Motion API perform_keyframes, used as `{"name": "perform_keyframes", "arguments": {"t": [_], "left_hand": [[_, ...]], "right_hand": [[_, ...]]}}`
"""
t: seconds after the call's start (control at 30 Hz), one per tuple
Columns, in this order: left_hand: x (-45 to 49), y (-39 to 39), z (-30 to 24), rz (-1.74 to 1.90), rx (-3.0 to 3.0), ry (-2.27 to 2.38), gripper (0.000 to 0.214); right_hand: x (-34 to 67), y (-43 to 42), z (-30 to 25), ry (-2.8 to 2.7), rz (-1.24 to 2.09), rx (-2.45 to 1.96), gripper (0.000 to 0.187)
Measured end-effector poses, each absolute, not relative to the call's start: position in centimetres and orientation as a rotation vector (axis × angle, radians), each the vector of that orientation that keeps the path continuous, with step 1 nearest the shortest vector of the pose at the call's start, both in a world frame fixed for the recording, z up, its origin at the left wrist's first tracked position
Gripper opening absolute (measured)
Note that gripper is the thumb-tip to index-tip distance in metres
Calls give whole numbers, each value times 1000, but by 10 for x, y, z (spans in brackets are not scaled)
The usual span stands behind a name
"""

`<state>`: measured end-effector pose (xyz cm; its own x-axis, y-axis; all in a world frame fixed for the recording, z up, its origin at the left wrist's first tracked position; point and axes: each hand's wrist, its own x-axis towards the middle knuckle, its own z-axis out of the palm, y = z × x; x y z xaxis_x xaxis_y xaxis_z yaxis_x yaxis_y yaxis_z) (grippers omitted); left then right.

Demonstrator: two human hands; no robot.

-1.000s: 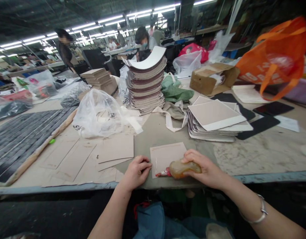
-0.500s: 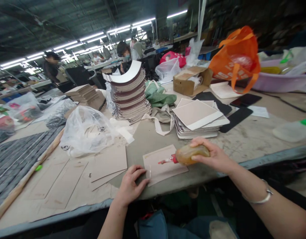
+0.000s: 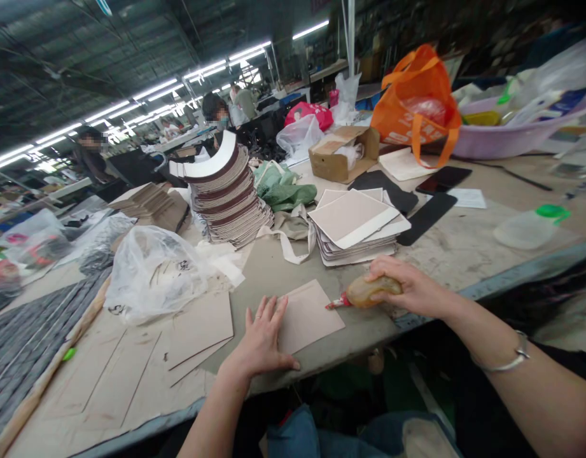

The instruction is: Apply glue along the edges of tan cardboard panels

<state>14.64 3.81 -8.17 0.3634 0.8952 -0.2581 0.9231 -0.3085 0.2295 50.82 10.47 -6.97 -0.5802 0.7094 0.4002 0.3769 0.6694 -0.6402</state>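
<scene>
My left hand (image 3: 265, 337) lies with fingers spread over the left part of a beige cardboard piece (image 3: 310, 318), close to the table's front edge. In my right hand (image 3: 404, 286) is a squeeze glue bottle (image 3: 373, 291) with amber contents and a red nozzle. The bottle is tipped on its side, and its tip points left at the right edge of the cardboard. Whether the tip touches the board I cannot tell. Left of my left hand lie flat cardboard pieces (image 3: 202, 331), partly overlapping.
Behind my hands are a stack of boards (image 3: 357, 222) and a tall stack of curved pieces (image 3: 226, 197). A clear plastic bag (image 3: 152, 273) sits left, a green-capped bottle (image 3: 526, 229) right. Farther back are a cardboard box (image 3: 333, 162), an orange bag (image 3: 411, 108) and a purple basin (image 3: 488, 141).
My left hand has moved from the cardboard's left edge onto the board, fingers now spread. The glue bottle's tip has shifted from over the middle to the right edge. The view has turned slightly.
</scene>
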Motion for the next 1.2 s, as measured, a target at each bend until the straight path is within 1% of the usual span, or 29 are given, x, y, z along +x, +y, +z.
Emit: {"name": "perform_keyframes", "arguments": {"t": [0.1,0.17,0.27,0.37,0.43,0.67,0.73,0.9,1.1,1.2], "left_hand": [[150,45,-80,-161,2321,1598,136],[151,47,-79,-160,2333,1602,135],[153,48,-76,-181,2312,1613,135],[156,49,-74,-231,2287,1623,135],[158,50,-72,-260,2275,1623,135],[162,53,-66,-359,2217,1611,139],[164,54,-64,-381,2209,1611,139],[167,57,-62,-415,2198,1615,140],[166,58,-62,-411,2214,1602,141],[166,59,-62,-401,2219,1601,140]], "right_hand": [[514,98,-59,-2298,782,-801,19],[514,96,-56,-2306,805,-806,20],[507,100,-61,-2262,730,-845,21],[498,107,-70,-2179,603,-900,16],[498,110,-72,-2169,583,-896,15],[513,100,-57,-2307,828,-810,22],[508,102,-58,-2296,834,-809,23],[493,109,-68,-2163,704,-901,20],[509,100,-59,-2316,883,-869,23],[508,101,-59,-2296,882,-882,23]]}}
